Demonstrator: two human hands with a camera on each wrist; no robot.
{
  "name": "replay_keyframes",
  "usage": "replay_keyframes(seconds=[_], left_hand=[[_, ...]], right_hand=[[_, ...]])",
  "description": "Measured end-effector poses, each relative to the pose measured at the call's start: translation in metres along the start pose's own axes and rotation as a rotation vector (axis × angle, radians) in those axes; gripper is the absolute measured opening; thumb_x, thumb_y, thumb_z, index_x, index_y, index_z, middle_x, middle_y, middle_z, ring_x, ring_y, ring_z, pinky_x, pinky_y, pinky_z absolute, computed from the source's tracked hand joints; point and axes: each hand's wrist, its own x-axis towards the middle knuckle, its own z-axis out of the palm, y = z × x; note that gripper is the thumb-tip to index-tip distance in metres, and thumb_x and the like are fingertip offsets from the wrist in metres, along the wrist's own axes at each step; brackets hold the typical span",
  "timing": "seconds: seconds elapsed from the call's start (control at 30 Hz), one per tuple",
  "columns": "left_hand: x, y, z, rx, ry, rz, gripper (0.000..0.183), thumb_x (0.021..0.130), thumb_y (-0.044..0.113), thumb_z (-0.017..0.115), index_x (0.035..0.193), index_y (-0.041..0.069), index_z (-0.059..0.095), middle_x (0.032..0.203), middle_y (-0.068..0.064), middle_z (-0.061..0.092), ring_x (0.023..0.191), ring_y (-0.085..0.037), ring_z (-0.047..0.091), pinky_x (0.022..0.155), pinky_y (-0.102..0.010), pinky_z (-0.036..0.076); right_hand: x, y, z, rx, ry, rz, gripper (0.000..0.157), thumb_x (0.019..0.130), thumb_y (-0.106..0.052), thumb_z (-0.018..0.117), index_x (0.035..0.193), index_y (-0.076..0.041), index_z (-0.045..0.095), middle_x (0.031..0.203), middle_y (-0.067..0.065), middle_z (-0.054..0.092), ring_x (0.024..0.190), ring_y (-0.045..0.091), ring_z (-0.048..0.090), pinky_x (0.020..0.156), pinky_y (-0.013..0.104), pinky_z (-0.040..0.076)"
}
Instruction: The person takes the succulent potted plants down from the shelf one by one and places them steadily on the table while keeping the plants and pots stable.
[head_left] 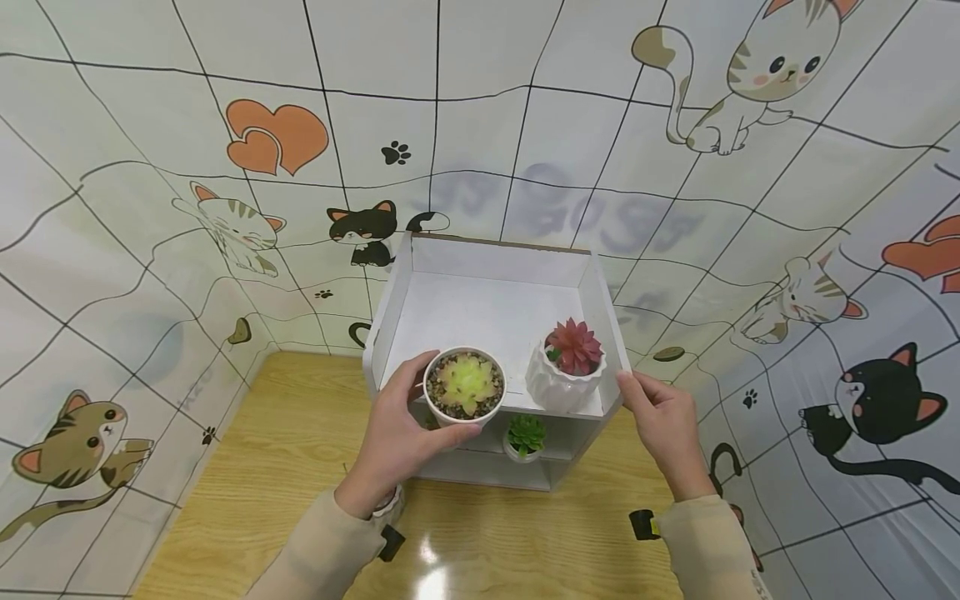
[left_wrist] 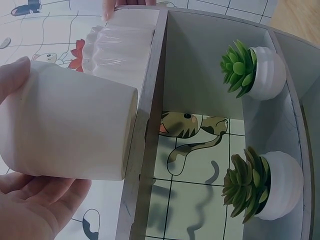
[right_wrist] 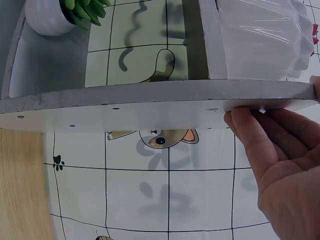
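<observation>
My left hand (head_left: 386, 446) holds a white pot (left_wrist: 70, 120) with a yellow-green succulent (head_left: 467, 383) in dark gravel, fingers and thumb around its sides. The pot is at the front edge of the top of a small white shelf (head_left: 480, 312). With thumb and fingers, my right hand (head_left: 666, 421) grips the upper edge of the shelf's right side panel (right_wrist: 165, 112). Beside that panel, on the shelf top, stands a ribbed white pot (head_left: 564, 385) with a red succulent (head_left: 574, 346).
Inside the lower compartment sit two small white pots (left_wrist: 267, 72) with green succulents. Partly hidden behind my left wrist, another pot (head_left: 392, 504) stands on the wooden table (head_left: 285, 467). A cat-patterned cloth (head_left: 480, 125) hangs behind and at both sides.
</observation>
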Motion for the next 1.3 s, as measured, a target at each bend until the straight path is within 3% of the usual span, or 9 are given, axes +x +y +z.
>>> replay_keyframes(seconds=[0.43,0.8,0.9,1.13,1.23,1.3], left_hand=[[-0.005,0.000,-0.001,-0.021,-0.013,0.041,0.095,0.064,0.018,0.101,0.145,0.008,0.053,0.139,-0.007,0.060,0.123,-0.024,0.061,0.107,-0.038,0.052],[-0.010,0.001,-0.005,-0.018,-0.021,0.032,0.095,0.065,0.024,0.101,0.146,0.011,0.052,0.140,-0.006,0.059,0.123,-0.024,0.061,0.106,-0.039,0.052],[-0.011,0.001,-0.005,-0.015,-0.018,0.035,0.096,0.064,0.022,0.101,0.146,0.011,0.052,0.140,-0.005,0.059,0.124,-0.024,0.061,0.107,-0.039,0.052],[-0.015,0.001,-0.006,-0.022,-0.019,0.029,0.097,0.062,0.018,0.102,0.146,0.012,0.052,0.141,-0.002,0.059,0.125,-0.022,0.060,0.108,-0.035,0.051],[-0.016,0.001,-0.008,-0.019,-0.019,0.016,0.097,0.062,0.019,0.102,0.146,0.014,0.053,0.141,0.000,0.059,0.125,-0.020,0.060,0.107,-0.032,0.051],[-0.017,0.001,-0.008,-0.017,-0.019,0.010,0.097,0.062,0.019,0.102,0.146,0.015,0.053,0.141,0.001,0.059,0.125,-0.019,0.060,0.107,-0.031,0.051]], right_hand=[[0.000,0.000,0.000,0.015,-0.003,0.004,0.051,0.105,-0.041,0.060,0.132,0.002,0.068,0.126,0.022,0.070,0.090,-0.013,0.063,0.105,0.056,0.050],[0.000,0.000,-0.001,0.013,-0.002,0.017,0.053,0.104,-0.043,0.061,0.132,0.001,0.068,0.127,0.022,0.069,0.090,-0.012,0.064,0.107,0.059,0.048],[0.000,0.000,-0.001,0.009,-0.003,0.018,0.053,0.104,-0.044,0.061,0.133,0.001,0.068,0.127,0.022,0.069,0.095,-0.005,0.066,0.106,0.059,0.049],[0.000,0.000,-0.001,0.009,-0.007,0.020,0.052,0.104,-0.043,0.061,0.132,0.000,0.068,0.128,0.021,0.069,0.112,0.029,0.070,0.105,0.056,0.050],[0.001,0.000,-0.001,0.012,-0.005,0.025,0.052,0.104,-0.042,0.061,0.132,0.000,0.068,0.128,0.021,0.069,0.112,0.032,0.070,0.106,0.058,0.049],[0.001,0.000,-0.001,0.016,-0.002,0.025,0.052,0.104,-0.042,0.062,0.132,0.001,0.069,0.127,0.021,0.069,0.109,0.026,0.072,0.106,0.058,0.049]])
